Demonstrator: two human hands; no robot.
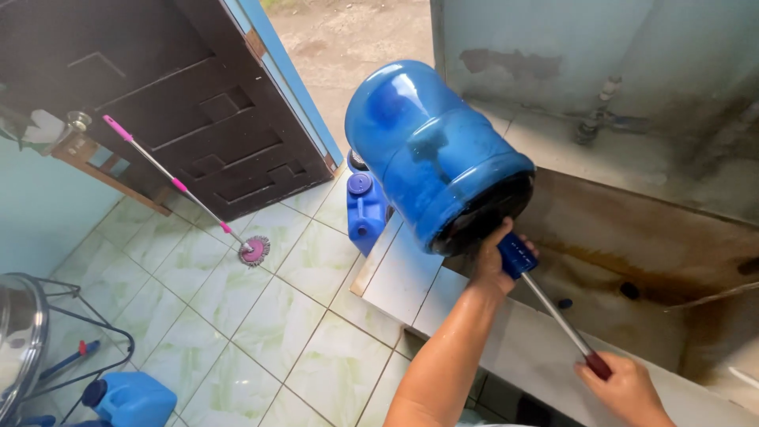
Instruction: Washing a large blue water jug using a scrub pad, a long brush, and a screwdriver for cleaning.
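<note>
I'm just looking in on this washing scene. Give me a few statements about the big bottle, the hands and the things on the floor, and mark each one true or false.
1. The large blue water bottle is tipped on its side, its mouth toward the person. True.
2. The left hand is at the bottle's mouth, by the blue grip of a metal rod. True.
3. The right hand hangs free, holding nothing. False: it grips the red end of the rod.
4. The mop with the pink handle lies flat on the tiles. False: it leans against the dark door, its head on the floor.
5. A small blue jerrycan stands on the floor beside the bottle. True.
</note>
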